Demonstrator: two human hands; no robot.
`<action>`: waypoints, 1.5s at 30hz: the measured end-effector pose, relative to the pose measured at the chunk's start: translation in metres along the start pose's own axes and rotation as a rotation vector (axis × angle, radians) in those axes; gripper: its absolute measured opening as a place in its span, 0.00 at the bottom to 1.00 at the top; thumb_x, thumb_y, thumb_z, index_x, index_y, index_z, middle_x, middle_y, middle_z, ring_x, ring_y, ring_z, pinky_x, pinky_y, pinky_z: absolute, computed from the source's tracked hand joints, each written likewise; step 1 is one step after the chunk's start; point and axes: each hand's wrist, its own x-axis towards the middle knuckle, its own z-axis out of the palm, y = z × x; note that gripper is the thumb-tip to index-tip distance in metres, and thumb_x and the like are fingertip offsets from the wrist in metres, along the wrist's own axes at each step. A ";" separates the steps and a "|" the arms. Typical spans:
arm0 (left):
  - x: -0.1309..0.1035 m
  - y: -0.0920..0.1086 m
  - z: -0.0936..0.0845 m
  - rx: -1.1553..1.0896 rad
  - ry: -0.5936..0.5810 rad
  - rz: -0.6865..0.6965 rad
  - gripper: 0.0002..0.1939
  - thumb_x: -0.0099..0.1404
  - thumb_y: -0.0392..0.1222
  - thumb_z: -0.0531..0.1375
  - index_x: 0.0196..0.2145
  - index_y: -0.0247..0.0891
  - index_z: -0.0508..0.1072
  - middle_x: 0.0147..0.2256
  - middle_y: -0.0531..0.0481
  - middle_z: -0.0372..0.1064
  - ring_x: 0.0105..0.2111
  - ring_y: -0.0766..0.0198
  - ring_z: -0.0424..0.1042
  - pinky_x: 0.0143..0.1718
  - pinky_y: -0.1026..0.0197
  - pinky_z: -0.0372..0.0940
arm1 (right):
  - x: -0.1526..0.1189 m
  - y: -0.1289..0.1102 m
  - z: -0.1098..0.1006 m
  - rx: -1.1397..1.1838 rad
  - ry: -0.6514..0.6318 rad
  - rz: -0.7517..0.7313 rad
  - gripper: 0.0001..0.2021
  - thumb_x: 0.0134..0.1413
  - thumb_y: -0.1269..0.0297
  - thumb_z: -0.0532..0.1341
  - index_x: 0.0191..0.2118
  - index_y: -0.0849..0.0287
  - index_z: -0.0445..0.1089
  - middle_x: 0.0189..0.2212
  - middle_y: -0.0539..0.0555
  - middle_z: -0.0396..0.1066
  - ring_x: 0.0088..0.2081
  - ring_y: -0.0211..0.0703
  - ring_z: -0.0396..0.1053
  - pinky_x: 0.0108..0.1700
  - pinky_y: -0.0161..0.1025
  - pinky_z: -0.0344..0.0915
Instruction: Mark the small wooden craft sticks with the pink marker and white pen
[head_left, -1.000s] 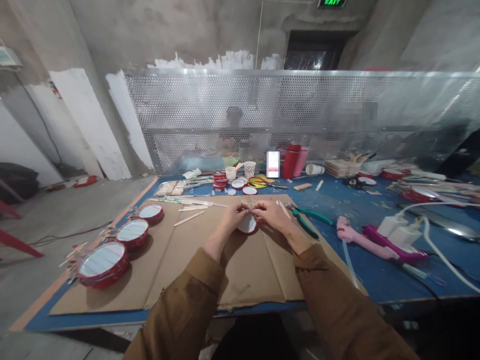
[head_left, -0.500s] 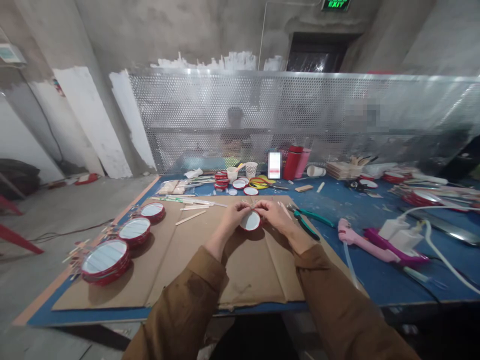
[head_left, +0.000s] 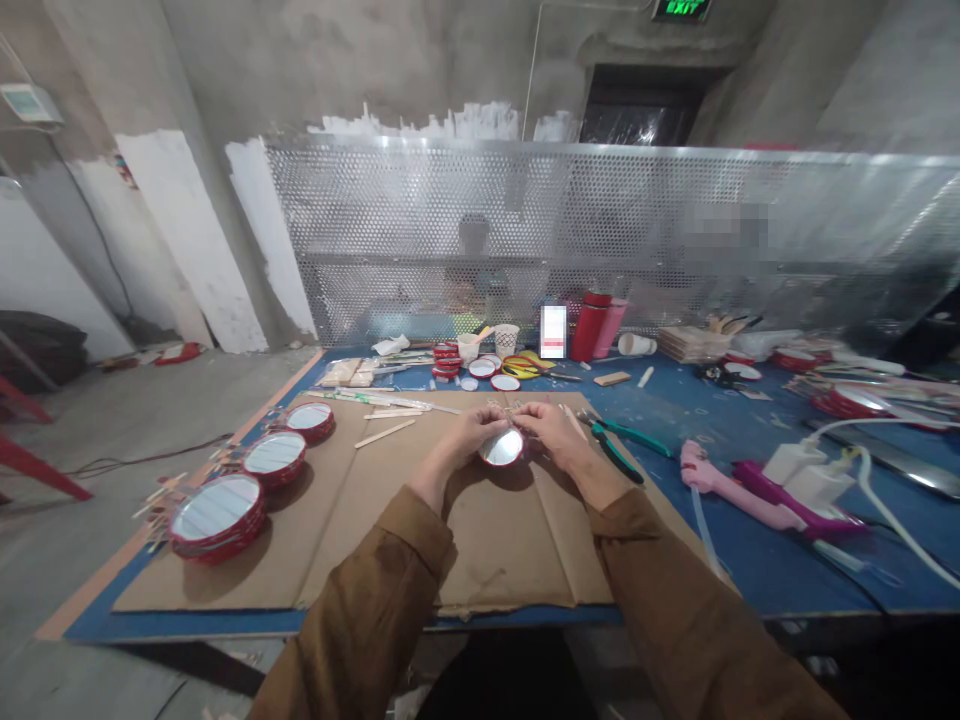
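Red-rimmed round mirror (head_left: 501,450), small, face glossy and reflective, upper edge pinched by my left hand (head_left: 474,430) and right hand (head_left: 551,430)

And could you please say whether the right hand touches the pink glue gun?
Apart: the head view shows blue tabletop between the right hand and the pink glue gun.

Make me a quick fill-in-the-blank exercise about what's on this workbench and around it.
1. The left hand and right hand meet at a small disc whose rim is ____.
2. Under the hands lies a creased sheet of brown ____.
3. Beside the red bottle stands a ____ bottle.
4. The lit green sign reads ____.

Missing words: red; cardboard; pink; EXIT.
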 end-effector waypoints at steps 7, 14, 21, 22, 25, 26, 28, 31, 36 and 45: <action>0.005 0.007 -0.004 0.082 -0.048 -0.027 0.22 0.45 0.51 0.72 0.28 0.35 0.68 0.24 0.55 0.65 0.23 0.72 0.63 0.27 0.66 0.56 | 0.004 -0.001 0.004 0.316 0.046 0.083 0.16 0.40 0.57 0.70 0.29 0.57 0.64 0.20 0.49 0.67 0.19 0.34 0.62 0.17 0.28 0.52; -0.001 0.007 -0.005 0.061 -0.104 -0.078 0.22 0.45 0.50 0.73 0.29 0.35 0.68 0.24 0.55 0.66 0.23 0.71 0.65 0.27 0.66 0.57 | 0.004 -0.002 0.005 0.438 0.053 0.120 0.18 0.41 0.55 0.69 0.31 0.55 0.59 0.19 0.44 0.63 0.16 0.29 0.55 0.15 0.27 0.44; 0.005 -0.006 0.000 -0.063 0.028 0.037 0.22 0.47 0.50 0.72 0.30 0.35 0.66 0.27 0.54 0.67 0.25 0.71 0.66 0.30 0.66 0.60 | 0.000 -0.003 0.013 0.321 0.050 0.111 0.19 0.40 0.53 0.69 0.33 0.55 0.62 0.17 0.39 0.59 0.15 0.29 0.53 0.15 0.27 0.45; 0.007 -0.009 0.000 -0.049 0.079 0.053 0.21 0.49 0.49 0.71 0.30 0.35 0.67 0.27 0.54 0.67 0.26 0.70 0.67 0.30 0.66 0.60 | 0.000 -0.003 0.013 0.267 0.052 0.100 0.19 0.40 0.53 0.69 0.33 0.56 0.62 0.18 0.40 0.59 0.16 0.30 0.55 0.16 0.27 0.47; 0.011 -0.014 0.002 0.016 0.212 0.091 0.14 0.54 0.44 0.68 0.31 0.34 0.69 0.27 0.53 0.68 0.27 0.69 0.67 0.31 0.65 0.61 | -0.003 -0.005 0.010 0.096 0.052 0.053 0.20 0.40 0.50 0.68 0.32 0.56 0.63 0.20 0.41 0.62 0.19 0.31 0.59 0.18 0.27 0.51; 0.012 -0.014 0.003 0.042 0.247 0.098 0.11 0.55 0.43 0.67 0.31 0.34 0.70 0.28 0.53 0.69 0.27 0.69 0.67 0.31 0.65 0.61 | -0.004 -0.007 0.008 0.059 0.046 0.036 0.20 0.40 0.49 0.68 0.32 0.56 0.63 0.20 0.41 0.62 0.20 0.31 0.60 0.19 0.28 0.53; 0.012 -0.012 0.004 0.095 0.305 0.096 0.08 0.56 0.40 0.65 0.30 0.34 0.71 0.27 0.53 0.69 0.28 0.68 0.67 0.31 0.65 0.62 | -0.008 -0.010 0.005 0.010 0.028 0.018 0.18 0.42 0.48 0.67 0.31 0.56 0.63 0.20 0.42 0.63 0.20 0.32 0.61 0.19 0.28 0.54; 0.010 -0.005 0.006 0.164 0.382 0.076 0.04 0.57 0.38 0.63 0.28 0.35 0.71 0.26 0.52 0.70 0.28 0.67 0.68 0.31 0.65 0.63 | -0.014 -0.017 0.001 -0.085 0.016 0.020 0.14 0.48 0.51 0.64 0.31 0.56 0.64 0.19 0.44 0.66 0.18 0.34 0.64 0.18 0.29 0.53; 0.008 0.003 0.007 0.238 0.466 0.045 0.04 0.58 0.36 0.63 0.27 0.36 0.72 0.25 0.53 0.70 0.28 0.66 0.69 0.33 0.64 0.63 | -0.019 -0.026 -0.002 -0.184 -0.051 0.028 0.10 0.50 0.57 0.64 0.30 0.58 0.65 0.18 0.47 0.69 0.18 0.36 0.69 0.15 0.27 0.53; 0.008 0.009 0.011 0.317 0.577 0.019 0.06 0.57 0.34 0.63 0.24 0.37 0.70 0.25 0.52 0.69 0.31 0.64 0.70 0.38 0.62 0.64 | -0.021 -0.026 -0.004 -0.109 -0.173 0.192 0.09 0.47 0.64 0.68 0.29 0.60 0.68 0.15 0.51 0.72 0.19 0.40 0.74 0.15 0.26 0.59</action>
